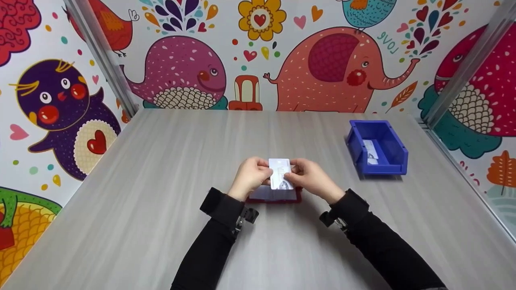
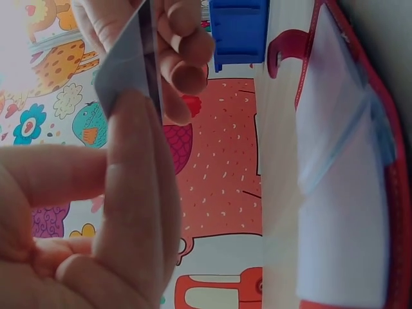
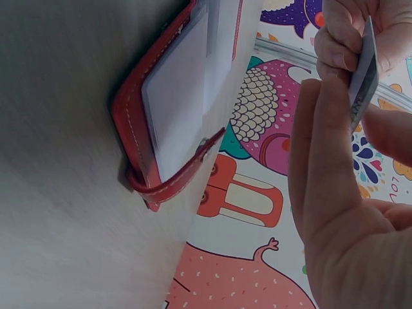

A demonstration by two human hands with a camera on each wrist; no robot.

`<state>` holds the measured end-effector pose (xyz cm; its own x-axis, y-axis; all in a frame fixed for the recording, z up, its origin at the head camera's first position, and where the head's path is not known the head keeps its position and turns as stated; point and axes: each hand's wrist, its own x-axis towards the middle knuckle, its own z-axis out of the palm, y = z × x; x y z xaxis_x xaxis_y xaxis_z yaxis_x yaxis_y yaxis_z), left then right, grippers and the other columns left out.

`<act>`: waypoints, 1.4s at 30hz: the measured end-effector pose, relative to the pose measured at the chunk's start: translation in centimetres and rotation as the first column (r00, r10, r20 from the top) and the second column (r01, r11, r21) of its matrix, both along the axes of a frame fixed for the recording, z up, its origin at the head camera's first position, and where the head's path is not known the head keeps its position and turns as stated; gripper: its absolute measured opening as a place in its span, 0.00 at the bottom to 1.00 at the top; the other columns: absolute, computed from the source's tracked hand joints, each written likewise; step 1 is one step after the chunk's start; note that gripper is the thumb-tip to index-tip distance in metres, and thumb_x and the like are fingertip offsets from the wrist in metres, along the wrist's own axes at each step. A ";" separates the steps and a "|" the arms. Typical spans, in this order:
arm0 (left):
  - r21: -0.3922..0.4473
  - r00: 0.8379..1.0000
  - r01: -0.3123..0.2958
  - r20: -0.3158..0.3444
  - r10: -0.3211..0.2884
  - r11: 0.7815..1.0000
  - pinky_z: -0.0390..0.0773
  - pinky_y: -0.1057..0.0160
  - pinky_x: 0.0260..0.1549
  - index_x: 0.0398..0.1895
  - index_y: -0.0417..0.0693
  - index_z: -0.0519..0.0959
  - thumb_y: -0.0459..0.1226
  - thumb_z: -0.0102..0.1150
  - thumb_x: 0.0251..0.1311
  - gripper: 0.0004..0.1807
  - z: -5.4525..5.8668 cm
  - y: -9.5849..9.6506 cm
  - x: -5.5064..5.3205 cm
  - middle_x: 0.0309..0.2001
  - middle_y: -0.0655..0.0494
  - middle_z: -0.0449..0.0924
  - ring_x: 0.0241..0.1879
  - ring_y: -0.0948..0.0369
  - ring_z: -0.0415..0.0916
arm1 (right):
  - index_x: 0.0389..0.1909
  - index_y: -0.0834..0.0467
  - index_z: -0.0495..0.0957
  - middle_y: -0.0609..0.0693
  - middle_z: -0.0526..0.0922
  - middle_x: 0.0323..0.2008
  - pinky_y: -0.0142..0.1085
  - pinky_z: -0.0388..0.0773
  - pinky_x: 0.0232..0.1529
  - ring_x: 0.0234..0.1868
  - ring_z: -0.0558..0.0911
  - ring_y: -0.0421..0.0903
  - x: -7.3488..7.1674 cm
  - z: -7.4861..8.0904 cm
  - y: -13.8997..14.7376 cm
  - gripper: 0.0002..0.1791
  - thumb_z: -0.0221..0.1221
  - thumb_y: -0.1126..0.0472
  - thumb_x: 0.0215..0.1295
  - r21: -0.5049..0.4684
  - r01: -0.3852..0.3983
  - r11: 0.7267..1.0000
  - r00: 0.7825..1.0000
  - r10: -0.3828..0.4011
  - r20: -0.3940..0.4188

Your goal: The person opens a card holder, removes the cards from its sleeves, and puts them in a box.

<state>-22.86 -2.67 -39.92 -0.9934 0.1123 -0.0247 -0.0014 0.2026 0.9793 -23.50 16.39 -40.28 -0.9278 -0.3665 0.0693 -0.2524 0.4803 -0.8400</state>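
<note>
In the head view a white card (image 1: 280, 171) with a grey printed picture near its lower end is held up between both hands. The left hand (image 1: 250, 175) pinches its left edge, and the right hand (image 1: 316, 179) pinches its right edge with the thumb over the front. Below them a red card holder (image 1: 278, 201) lies spread on the table, partly hidden by the hands and card. Clear sleeves (image 3: 177, 96) fill its inside in the right wrist view. From its side sticks out a red strap (image 3: 183, 180) with a metal snap.
At the right of the table stands a blue bin (image 1: 397, 147) with a few white cards (image 1: 370, 151) inside. Printed panels with cartoon animals (image 1: 326, 76) wall in the table's back and sides, joined by metal posts (image 1: 107, 60).
</note>
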 end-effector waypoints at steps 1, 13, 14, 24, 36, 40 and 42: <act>-0.003 1.000 0.000 -0.002 0.000 1.000 0.82 0.66 0.27 0.44 0.23 0.74 0.23 0.54 0.57 0.12 0.0 0.0 0.0 0.39 0.38 0.82 0.26 0.61 0.78 | 0.58 0.77 0.70 0.53 0.81 0.32 0.33 0.76 0.28 0.28 0.78 0.39 0.0 0.0 0.0 0.25 0.62 0.67 0.64 0.001 0.005 1.000 1.000 -0.005 -0.007; -0.026 1.000 -0.012 -0.021 0.011 1.000 0.82 0.66 0.25 0.43 0.24 0.75 0.23 0.56 0.57 0.11 -0.1 0.3 0.1 0.39 0.36 0.83 0.25 0.61 0.79 | 0.57 0.78 0.70 0.53 0.80 0.31 0.27 0.75 0.27 0.29 0.77 0.39 -0.1 -0.2 -0.1 0.24 0.61 0.70 0.64 -0.034 0.040 0.999 0.999 -0.040 0.003; -0.030 1.000 -0.012 -0.025 0.011 0.999 0.82 0.66 0.25 0.43 0.24 0.75 0.23 0.56 0.57 0.11 -0.1 0.3 0.0 0.38 0.37 0.83 0.24 0.61 0.79 | 0.57 0.78 0.71 0.53 0.80 0.31 0.27 0.74 0.26 0.29 0.77 0.39 -0.1 -0.2 -0.1 0.24 0.61 0.70 0.64 -0.035 0.044 0.998 0.999 -0.044 0.004; -0.047 0.999 -0.010 -0.033 0.009 0.999 0.81 0.67 0.23 0.43 0.24 0.75 0.24 0.55 0.57 0.11 -0.2 0.3 0.0 0.36 0.38 0.84 0.20 0.64 0.77 | 0.59 0.78 0.70 0.53 0.80 0.32 0.31 0.76 0.27 0.29 0.77 0.39 -0.2 -0.4 -0.1 0.24 0.60 0.71 0.64 -0.072 0.064 0.995 0.998 -0.062 0.032; 0.088 1.000 -0.012 0.021 0.010 0.996 0.81 0.67 0.23 0.46 0.22 0.73 0.25 0.54 0.60 0.13 -0.1 0.0 -0.2 0.32 0.39 0.82 0.20 0.63 0.78 | 0.61 0.79 0.66 0.57 0.80 0.36 0.29 0.78 0.29 0.31 0.78 0.40 -0.4 -0.5 0.6 0.25 0.58 0.73 0.65 -0.186 0.060 0.981 0.994 -0.041 0.103; 0.109 0.999 -0.052 0.021 0.050 0.993 0.82 0.67 0.24 0.45 0.23 0.73 0.24 0.55 0.60 0.12 -0.2 -0.5 -0.4 0.35 0.32 0.82 0.20 0.63 0.79 | 0.60 0.81 0.65 0.56 0.79 0.36 0.30 0.81 0.32 0.33 0.79 0.39 -0.4 -0.5 1.1 0.25 0.57 0.75 0.65 -0.236 0.069 0.969 0.991 -0.039 0.132; 0.084 0.997 -0.073 0.010 0.072 0.994 0.82 0.67 0.24 0.45 0.23 0.74 0.24 0.55 0.61 0.11 -0.3 -0.9 -0.6 0.37 0.30 0.81 0.21 0.63 0.79 | 0.60 0.81 0.65 0.55 0.79 0.35 0.31 0.81 0.33 0.33 0.79 0.39 -0.4 -0.4 1.4 0.24 0.57 0.74 0.65 -0.248 0.075 0.966 0.989 -0.040 0.141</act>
